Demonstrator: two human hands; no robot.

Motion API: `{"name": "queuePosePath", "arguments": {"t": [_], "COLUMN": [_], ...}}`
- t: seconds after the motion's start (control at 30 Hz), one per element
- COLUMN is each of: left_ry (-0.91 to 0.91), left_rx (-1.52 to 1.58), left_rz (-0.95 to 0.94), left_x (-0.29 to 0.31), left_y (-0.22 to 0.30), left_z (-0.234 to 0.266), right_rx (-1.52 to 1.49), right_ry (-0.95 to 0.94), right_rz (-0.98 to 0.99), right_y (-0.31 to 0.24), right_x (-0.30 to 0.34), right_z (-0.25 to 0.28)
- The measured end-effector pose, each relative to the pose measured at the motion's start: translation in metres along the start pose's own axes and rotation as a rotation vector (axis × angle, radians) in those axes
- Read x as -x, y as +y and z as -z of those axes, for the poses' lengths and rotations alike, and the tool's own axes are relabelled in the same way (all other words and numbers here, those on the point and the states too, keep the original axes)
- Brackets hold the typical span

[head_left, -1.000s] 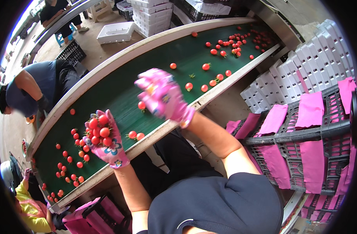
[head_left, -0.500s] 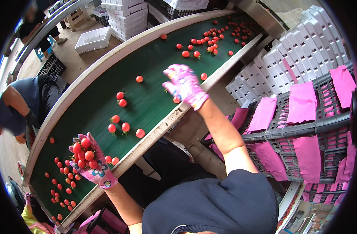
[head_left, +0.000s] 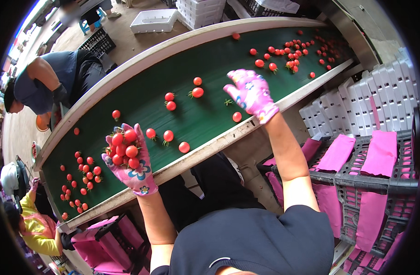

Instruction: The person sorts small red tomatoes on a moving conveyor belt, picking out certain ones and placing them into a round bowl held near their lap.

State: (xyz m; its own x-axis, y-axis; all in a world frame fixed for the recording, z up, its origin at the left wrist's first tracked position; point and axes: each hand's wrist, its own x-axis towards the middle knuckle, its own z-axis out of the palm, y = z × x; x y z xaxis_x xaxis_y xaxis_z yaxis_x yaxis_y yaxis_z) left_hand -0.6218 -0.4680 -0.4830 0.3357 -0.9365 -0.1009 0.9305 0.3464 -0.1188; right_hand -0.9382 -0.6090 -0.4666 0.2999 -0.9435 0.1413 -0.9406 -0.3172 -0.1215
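My left hand [head_left: 140, 176], in a pink flowered glove, is cupped palm up around a heap of red cherry tomatoes [head_left: 123, 149]. It is above the near side of the green conveyor belt [head_left: 210, 121]. My right hand [head_left: 252, 94], gloved alike, hovers palm down over the belt near its front rail, with its fingers apart; no tomato shows in it, though its underside is hidden. Close to that hand lie a single cherry tomato [head_left: 237, 117] and a loose green stem top [head_left: 228, 102]. Between my hands, several tomatoes lie scattered, among them a pair [head_left: 170, 101].
More tomatoes cluster at the belt's right end [head_left: 292, 55] and left end [head_left: 85, 174]. A pale rail [head_left: 205, 160] edges the belt. Black crates with pink liners [head_left: 370, 183] and stacked white crates [head_left: 361, 107] stand at right. Co-workers [head_left: 58, 80] bend or sit at left.
My view has swung left, so the scene sits farther right. Another tomato now shows beside a lone one mid-belt. My left hand still carries its heap; the right stays over the belt.
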Motion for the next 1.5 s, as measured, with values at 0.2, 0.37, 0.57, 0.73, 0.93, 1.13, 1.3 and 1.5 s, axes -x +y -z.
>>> {"name": "queuePosePath", "arguments": {"t": [0.2,0.37,0.57,0.73,0.93,1.13,1.3,1.5], "left_ry": [-0.021,-0.093,-0.084,-0.089,-0.210,0.003,0.100,-0.053], "left_rx": [-0.056,-0.016,-0.044,-0.034,-0.168,-0.142,-0.293,-0.598], "left_rz": [0.003,0.059,0.057,0.042,0.056,-0.055,-0.240,-0.443], "left_x": [-0.002,-0.002,-0.001,-0.001,-0.008,0.004,0.013,0.035], "left_y": [0.005,0.006,0.002,0.000,0.004,0.009,0.006,0.033], "left_z": [0.008,0.011,0.011,0.014,0.016,-0.013,-0.025,-0.064], "right_rx": [0.160,-0.095,-0.693,-0.429,-0.337,-2.351,-2.262,-2.121], "right_ry": [-0.009,0.079,0.005,-0.042,0.061,-0.398,-0.251,-0.147], "right_rz": [-0.360,-0.161,-0.327,-0.076,0.172,-0.394,-0.382,-0.054], "right_y": [0.115,0.140,0.117,0.069,0.017,-0.107,-0.259,-0.331], "right_x": [-0.020,-0.019,-0.026,-0.046,-0.072,-0.035,0.024,0.039], "right_z": [-0.021,-0.036,-0.039,-0.033,-0.073,-0.038,-0.013,0.035]}}
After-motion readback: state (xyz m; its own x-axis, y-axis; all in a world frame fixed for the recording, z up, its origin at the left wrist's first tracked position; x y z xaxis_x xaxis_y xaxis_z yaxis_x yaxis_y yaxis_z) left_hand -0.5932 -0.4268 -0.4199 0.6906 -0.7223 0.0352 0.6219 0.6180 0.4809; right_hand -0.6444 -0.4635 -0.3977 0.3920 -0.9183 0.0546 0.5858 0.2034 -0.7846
